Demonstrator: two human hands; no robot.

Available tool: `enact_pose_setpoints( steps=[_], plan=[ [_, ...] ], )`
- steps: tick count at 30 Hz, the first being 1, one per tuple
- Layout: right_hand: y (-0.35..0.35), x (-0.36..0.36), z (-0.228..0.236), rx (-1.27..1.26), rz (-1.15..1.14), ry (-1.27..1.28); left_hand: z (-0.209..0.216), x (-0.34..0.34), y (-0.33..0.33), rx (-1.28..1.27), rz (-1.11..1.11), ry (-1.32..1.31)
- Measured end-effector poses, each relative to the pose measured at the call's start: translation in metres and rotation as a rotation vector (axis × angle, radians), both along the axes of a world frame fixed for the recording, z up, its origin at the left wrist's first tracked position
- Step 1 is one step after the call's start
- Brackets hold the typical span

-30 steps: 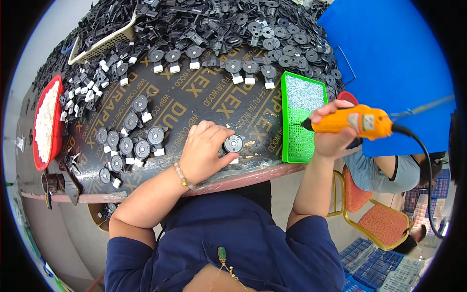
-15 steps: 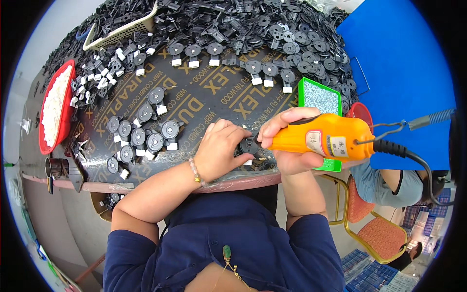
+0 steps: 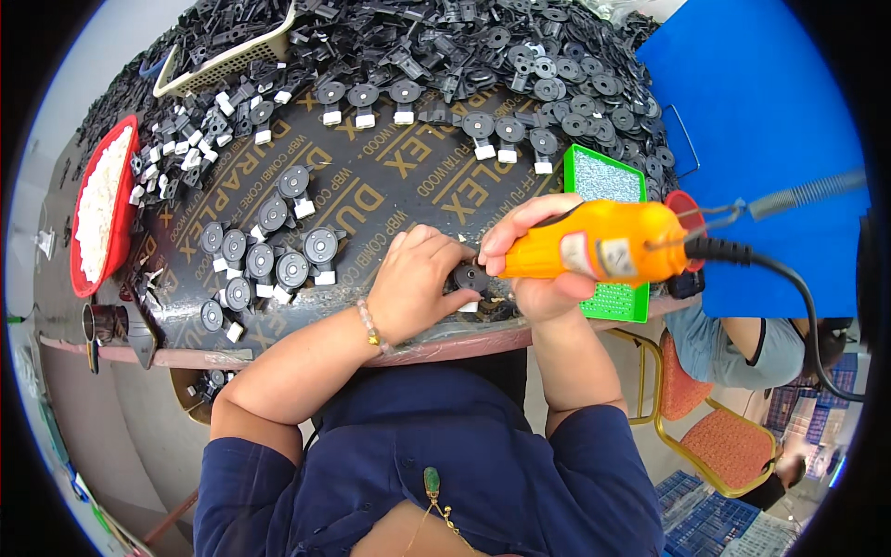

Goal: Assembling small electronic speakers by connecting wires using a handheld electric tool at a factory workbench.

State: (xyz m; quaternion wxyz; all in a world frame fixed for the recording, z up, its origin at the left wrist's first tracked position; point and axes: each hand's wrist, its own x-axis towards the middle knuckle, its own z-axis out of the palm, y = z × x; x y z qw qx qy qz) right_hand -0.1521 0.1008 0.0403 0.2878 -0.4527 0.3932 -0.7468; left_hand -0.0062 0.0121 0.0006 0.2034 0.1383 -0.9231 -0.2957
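Observation:
My left hand (image 3: 411,286), wearing a bead bracelet, pins a round black plastic part (image 3: 471,277) with a white block to the table near its front edge, thumb and fingers around it. In my right hand (image 3: 546,295) is an orange electric screwdriver (image 3: 608,243), lying nearly level, its nose close to the part. The hand hides its tip, so contact cannot be made out. A coiled spring (image 3: 807,193) and a black cable run off its rear end. Under it sits a green tray (image 3: 615,303) with small silvery pieces.
Several finished-looking round parts (image 3: 291,270) lie left of my hands, more in a row (image 3: 406,91) farther back. Black parts (image 3: 445,46) heap along the far side. A red basket (image 3: 122,232) holds white pieces. A blue panel (image 3: 761,139) stands right; another person's sleeve (image 3: 691,343) is nearby.
The screwdriver and my right hand have shifted left and slightly nearer the part, uncovering more of the green tray. My left hand keeps its hold.

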Motion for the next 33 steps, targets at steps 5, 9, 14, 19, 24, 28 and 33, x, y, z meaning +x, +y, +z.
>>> enact_pose_setpoints(
  steps=[5, 9, 14, 19, 24, 28, 33],
  plan=[
    [0.03, -0.036, 0.019, -0.206, -0.153, -0.018, -0.005, 0.003, -0.002, -0.012, -0.006, -0.014],
    [0.057, -0.079, 0.014, 0.008, -0.453, 0.162, -0.005, -0.002, -0.001, -0.039, 0.001, 0.037],
    [0.066, -0.087, -0.001, -0.058, -0.434, 0.074, -0.005, -0.003, 0.0, -0.049, 0.007, 0.023],
    [0.08, -0.084, 0.009, -0.142, -0.509, 0.135, -0.004, -0.002, 0.0, -0.022, 0.014, -0.018],
    [0.076, -0.097, -0.01, -0.022, -0.549, 0.103, -0.005, -0.004, 0.0, -0.059, 0.004, 0.025],
    [0.071, -0.097, -0.013, -0.057, -0.542, 0.055, -0.004, -0.003, 0.001, -0.065, 0.009, 0.028],
    [0.072, -0.1, -0.015, -0.042, -0.535, 0.069, -0.004, -0.003, 0.001, -0.061, 0.013, 0.033]
  ],
)
